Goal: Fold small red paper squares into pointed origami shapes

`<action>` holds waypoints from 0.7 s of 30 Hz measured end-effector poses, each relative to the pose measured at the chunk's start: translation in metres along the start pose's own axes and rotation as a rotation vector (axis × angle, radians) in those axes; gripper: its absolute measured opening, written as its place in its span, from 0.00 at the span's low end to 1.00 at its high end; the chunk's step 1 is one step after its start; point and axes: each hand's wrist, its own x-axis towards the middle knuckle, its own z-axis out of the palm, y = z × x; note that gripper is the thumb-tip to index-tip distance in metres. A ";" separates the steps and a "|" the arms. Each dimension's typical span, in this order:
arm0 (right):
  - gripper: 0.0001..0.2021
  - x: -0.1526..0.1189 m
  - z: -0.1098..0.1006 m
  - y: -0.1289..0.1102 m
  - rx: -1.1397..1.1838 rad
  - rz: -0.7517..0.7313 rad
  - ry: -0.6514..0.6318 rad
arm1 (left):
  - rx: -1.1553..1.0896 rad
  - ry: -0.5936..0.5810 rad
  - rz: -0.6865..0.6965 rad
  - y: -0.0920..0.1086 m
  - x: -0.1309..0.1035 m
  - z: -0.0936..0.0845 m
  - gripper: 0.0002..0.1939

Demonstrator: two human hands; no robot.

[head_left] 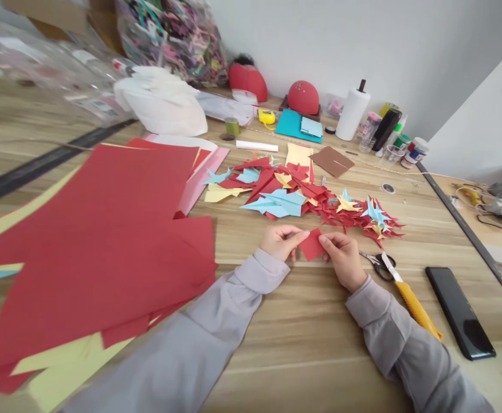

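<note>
a good deal of folding looks done, judging by the heap of folded paper pieces (272,182) spread on the table (285,355) just beyond the hands: mostly red and sharply pointed, with some light blue and yellow ones mixed in. the piece in hand, a small red paper (310,246), seems unfinished, since it has none of the heap's points; how many folds it already carries i cannot tell. the large red sheets (105,189) at the left lie broad and unfolded, with yellow edges showing under them, so material appears to remain. the left hand (282,243) pinches the small red paper at one side between thumb and fingers, and the right hand (342,257) pinches it at the opposite side, the two hands close but apart. the small red paper is held between them, near the heap's front edge, tilted with a corner upward; it looks roughly square, plain matte red, straight-edged and flat, its far face hidden. scissors (383,269) and a yellow-handled knife (416,307) lie beside the right hand.
</note>
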 end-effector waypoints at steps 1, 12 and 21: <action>0.11 0.000 0.000 0.000 0.011 0.001 0.012 | 0.005 0.001 -0.009 0.000 0.000 0.000 0.15; 0.10 0.005 -0.003 0.004 0.138 0.040 0.053 | 0.131 -0.032 0.072 0.001 -0.004 0.001 0.14; 0.11 0.000 -0.001 0.000 -0.004 -0.012 -0.020 | -0.009 -0.126 0.013 0.002 -0.003 0.002 0.15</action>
